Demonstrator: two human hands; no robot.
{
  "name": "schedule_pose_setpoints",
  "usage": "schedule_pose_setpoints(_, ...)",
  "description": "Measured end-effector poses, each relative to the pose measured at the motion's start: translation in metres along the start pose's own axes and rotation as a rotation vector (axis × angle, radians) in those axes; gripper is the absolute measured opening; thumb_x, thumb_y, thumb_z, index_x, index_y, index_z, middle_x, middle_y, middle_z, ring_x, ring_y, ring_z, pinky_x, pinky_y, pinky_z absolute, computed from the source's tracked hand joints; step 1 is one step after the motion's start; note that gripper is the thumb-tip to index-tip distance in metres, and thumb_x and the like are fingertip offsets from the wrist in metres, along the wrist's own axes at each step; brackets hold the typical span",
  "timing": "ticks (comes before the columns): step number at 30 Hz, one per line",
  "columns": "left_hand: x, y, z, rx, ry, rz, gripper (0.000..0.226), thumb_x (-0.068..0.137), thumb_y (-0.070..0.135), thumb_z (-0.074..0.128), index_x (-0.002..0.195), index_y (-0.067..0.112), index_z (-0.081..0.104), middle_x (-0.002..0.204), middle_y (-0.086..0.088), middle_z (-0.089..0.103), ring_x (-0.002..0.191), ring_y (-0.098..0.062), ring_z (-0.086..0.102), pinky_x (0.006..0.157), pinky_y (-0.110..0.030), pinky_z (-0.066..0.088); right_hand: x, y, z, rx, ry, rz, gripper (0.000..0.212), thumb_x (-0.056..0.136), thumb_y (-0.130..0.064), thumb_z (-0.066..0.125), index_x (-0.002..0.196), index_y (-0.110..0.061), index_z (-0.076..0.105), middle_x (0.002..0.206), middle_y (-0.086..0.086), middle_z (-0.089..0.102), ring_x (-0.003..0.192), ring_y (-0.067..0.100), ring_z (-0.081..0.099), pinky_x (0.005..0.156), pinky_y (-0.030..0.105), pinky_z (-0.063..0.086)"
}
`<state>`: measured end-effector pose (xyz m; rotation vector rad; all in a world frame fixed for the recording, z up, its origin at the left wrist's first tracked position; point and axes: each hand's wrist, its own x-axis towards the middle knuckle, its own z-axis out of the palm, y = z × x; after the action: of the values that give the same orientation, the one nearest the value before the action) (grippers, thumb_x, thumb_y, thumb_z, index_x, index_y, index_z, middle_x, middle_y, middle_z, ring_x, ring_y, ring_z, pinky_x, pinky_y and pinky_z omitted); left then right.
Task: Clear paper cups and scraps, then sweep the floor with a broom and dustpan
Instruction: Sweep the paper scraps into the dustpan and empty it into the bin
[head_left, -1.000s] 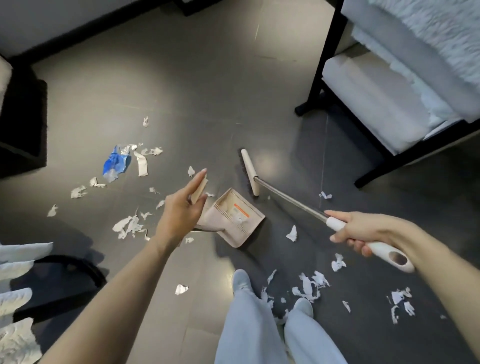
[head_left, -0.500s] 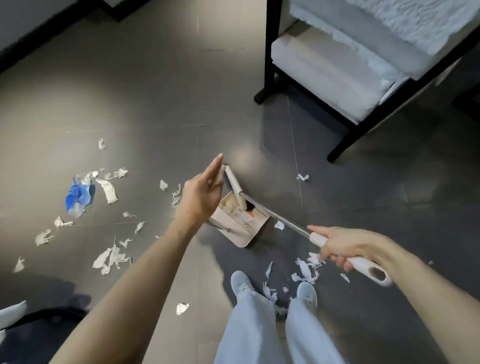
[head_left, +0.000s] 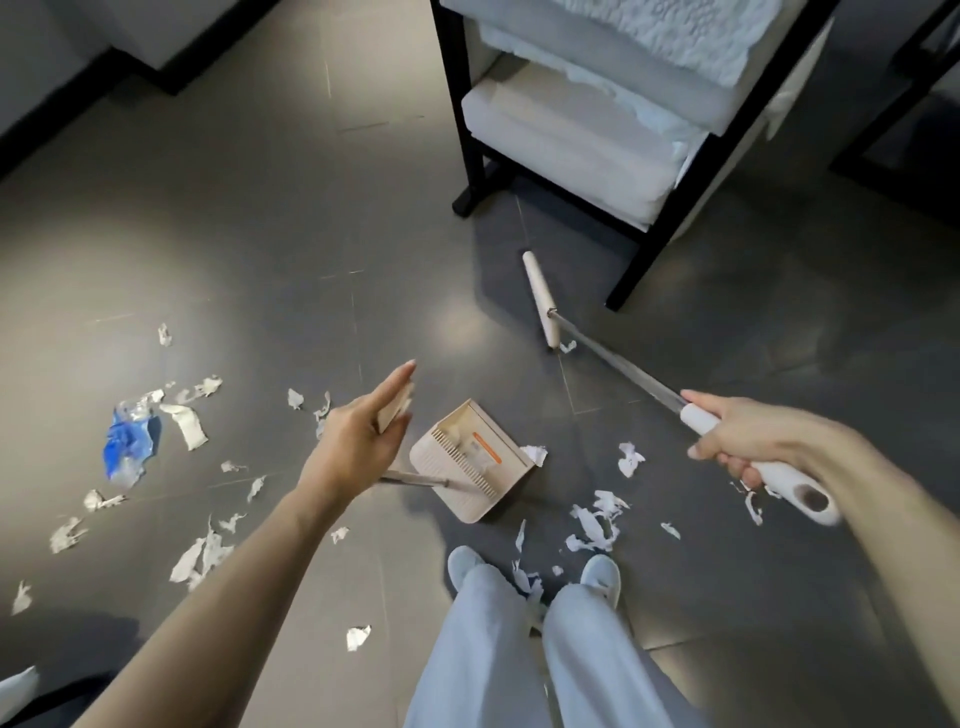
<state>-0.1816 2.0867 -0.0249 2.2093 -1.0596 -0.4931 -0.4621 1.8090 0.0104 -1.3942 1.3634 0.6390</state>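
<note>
**Broom swung clear of the pan**

The dustpan (head_left: 470, 457) sits on the floor (head_left: 260, 234) just ahead of the shoes, mouth towards the right. Inside show its comb teeth and an orange-striped label. Whether scraps lie in it cannot be told. One scrap (head_left: 535, 454) touches its right edge.

The left grip (head_left: 358, 447) holds the pan's beige handle top, fingers nearly straight along it. The right grip (head_left: 748, 441) is wrapped tight round the white handle of the broom (head_left: 623, 371). The broom's head (head_left: 540, 299) rests on the floor near the black chair leg (head_left: 631, 280), a small scrap at its near end.

More scraps (head_left: 597, 525) lie between pan and right shoe, others to the left around a blue wrapper (head_left: 124, 447).

Half a second ago the broom head lay across the pan's mouth. Now it is well apart from it, out by the chair. Pan and both holds are as before.
</note>
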Motion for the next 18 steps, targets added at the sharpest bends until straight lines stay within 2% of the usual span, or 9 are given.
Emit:
schedule_pose_setpoints(5, -0.024, 0.019, 0.021, -0.004, 0.034, 0.016, 0.059, 0.088, 0.004, 0.066, 0.142, 0.017, 0.044, 0.102, -0.017, 0.071, 0.087, -0.039, 0.067, 0.085, -0.026, 0.044, 0.041, 0.027, -0.021, -0.130, 0.066, 0.047, 0.081, 0.088, 0.005, 0.048, 0.151, -0.039, 0.020, 0.053, 0.006, 0.045, 0.037, 0.015, 0.037, 0.039, 0.023, 0.036)
schedule_pose_setpoints(8, -0.029, 0.025, 0.030, 0.025, 0.071, -0.008, 0.061, 0.087, 0.003, 0.067, 0.142, 0.017, 0.043, 0.098, -0.020, 0.071, 0.079, -0.040, 0.067, 0.082, -0.026, 0.045, 0.057, 0.047, -0.012, -0.187, 0.007, 0.079, 0.082, 0.085, 0.003, 0.045, 0.150, -0.041, 0.020, 0.044, 0.004, 0.048, 0.036, 0.015, 0.038, 0.040, 0.021, 0.037)
schedule_pose_setpoints(13, -0.039, 0.036, 0.043, 0.017, 0.074, -0.041, 0.055, 0.089, 0.007, 0.066, 0.140, 0.019, 0.049, 0.101, -0.017, 0.071, 0.090, -0.037, 0.068, 0.089, -0.034, 0.046, 0.042, 0.083, 0.020, -0.237, -0.095, 0.096, 0.085, 0.081, -0.001, 0.043, 0.146, -0.050, 0.021, 0.061, 0.006, 0.052, 0.042, 0.014, 0.042, 0.044, 0.023, 0.040)
schedule_pose_setpoints(16, -0.037, 0.040, 0.041, 0.018, 0.031, -0.041, 0.055, 0.092, 0.012, 0.063, 0.142, 0.025, 0.046, 0.110, -0.015, 0.069, 0.096, -0.035, 0.067, 0.092, -0.039, 0.048, 0.013, 0.103, 0.047, -0.157, -0.168, 0.113, 0.084, 0.082, 0.000, 0.043, 0.146, -0.050, 0.022, 0.062, 0.006, 0.049, 0.037, 0.011, 0.038, 0.040, 0.020, 0.038)
schedule_pose_setpoints(18, -0.032, 0.039, 0.037, 0.024, 0.022, -0.040, 0.054, 0.093, 0.014, 0.061, 0.142, 0.028, 0.045, 0.112, -0.014, 0.069, 0.091, -0.036, 0.066, 0.088, -0.035, 0.049, -0.012, 0.112, 0.071, -0.120, -0.218, 0.108, 0.084, 0.083, 0.001, 0.044, 0.147, -0.050, 0.021, 0.060, 0.004, 0.047, 0.035, 0.009, 0.037, 0.037, 0.018, 0.035)
